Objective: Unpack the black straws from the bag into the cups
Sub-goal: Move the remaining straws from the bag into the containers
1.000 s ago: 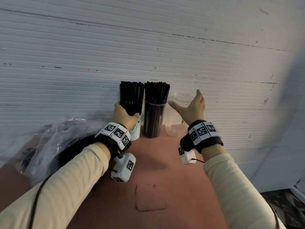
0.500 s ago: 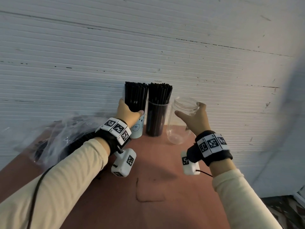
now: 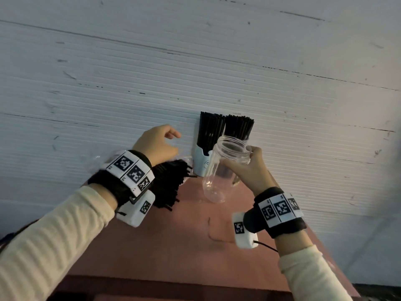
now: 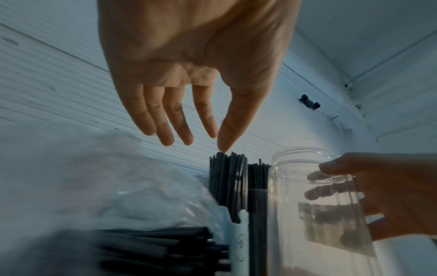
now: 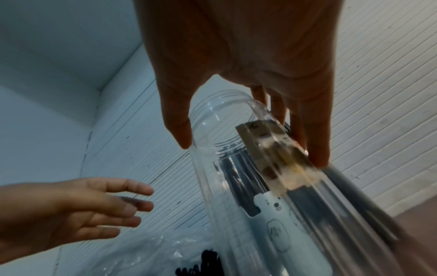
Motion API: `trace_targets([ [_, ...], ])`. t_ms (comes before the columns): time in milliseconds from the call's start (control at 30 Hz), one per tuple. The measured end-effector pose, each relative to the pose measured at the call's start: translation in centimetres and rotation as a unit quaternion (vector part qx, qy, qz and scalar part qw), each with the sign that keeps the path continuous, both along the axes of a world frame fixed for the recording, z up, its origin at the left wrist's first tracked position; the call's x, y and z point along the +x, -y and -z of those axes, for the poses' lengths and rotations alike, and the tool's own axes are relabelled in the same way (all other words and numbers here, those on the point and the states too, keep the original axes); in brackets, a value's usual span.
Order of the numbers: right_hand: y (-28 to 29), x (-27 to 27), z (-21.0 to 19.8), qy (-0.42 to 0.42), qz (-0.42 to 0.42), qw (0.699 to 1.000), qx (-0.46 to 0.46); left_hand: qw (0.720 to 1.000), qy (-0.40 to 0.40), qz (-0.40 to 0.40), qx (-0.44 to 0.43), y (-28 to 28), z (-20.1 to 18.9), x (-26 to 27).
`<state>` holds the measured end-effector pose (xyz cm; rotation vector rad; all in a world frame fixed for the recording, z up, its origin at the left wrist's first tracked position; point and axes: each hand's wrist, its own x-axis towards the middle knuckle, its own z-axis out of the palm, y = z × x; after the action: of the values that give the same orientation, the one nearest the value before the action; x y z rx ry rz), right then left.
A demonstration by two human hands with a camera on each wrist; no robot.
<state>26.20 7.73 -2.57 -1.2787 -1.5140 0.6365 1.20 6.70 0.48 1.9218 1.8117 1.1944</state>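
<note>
My right hand (image 3: 247,164) grips an empty clear plastic jar (image 3: 223,168) near its mouth and holds it tilted above the table; in the right wrist view the jar (image 5: 236,168) runs between thumb and fingers. Behind it a white cup (image 3: 200,162) full of black straws (image 3: 209,131) stands against the wall. Next to that cup, more upright black straws (image 3: 238,127) rise behind the jar; their container is hidden. My left hand (image 3: 160,142) hovers open and holds nothing, above a clear bag (image 4: 106,186) with loose black straws (image 3: 169,183) lying in it.
The reddish-brown table (image 3: 184,246) ends at a near edge low in the head view. A white ribbed wall (image 3: 195,72) rises directly behind the cups. A small black fitting (image 4: 308,101) sits on the wall in the left wrist view.
My right hand closed on the clear jar and lifted it off the table toward me. My left hand let go of the white cup's straws and moved left over the bag.
</note>
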Motion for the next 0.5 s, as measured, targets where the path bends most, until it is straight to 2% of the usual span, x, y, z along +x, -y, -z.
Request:
trace_targets([
  [167,0.8,-1.0,-0.3,0.017,-0.003,1.0,-0.021,0.987,-0.136,-0.031,-0.075,2.1,0.4,-3.8],
  [267,2.1,-1.6,-1.0,0.073,0.01,0.997,-0.005,0.983,-0.149,0.009,-0.11,2.7,1.2,-5.3],
  [333,3.0,-2.3,-1.6,0.143,0.041,0.987,0.058,0.977,-0.166,0.061,-0.117,3.1,1.5,-5.8],
  [400,3.7,-3.6,-2.1,0.177,0.055,0.967,0.173,0.976,-0.159,0.088,-0.116,3.0,1.6,-6.5],
  [500,4.1,-6.2,-2.7,0.209,0.012,0.932,0.295,0.977,-0.155,0.099,-0.106,2.1,2.2,-8.0],
])
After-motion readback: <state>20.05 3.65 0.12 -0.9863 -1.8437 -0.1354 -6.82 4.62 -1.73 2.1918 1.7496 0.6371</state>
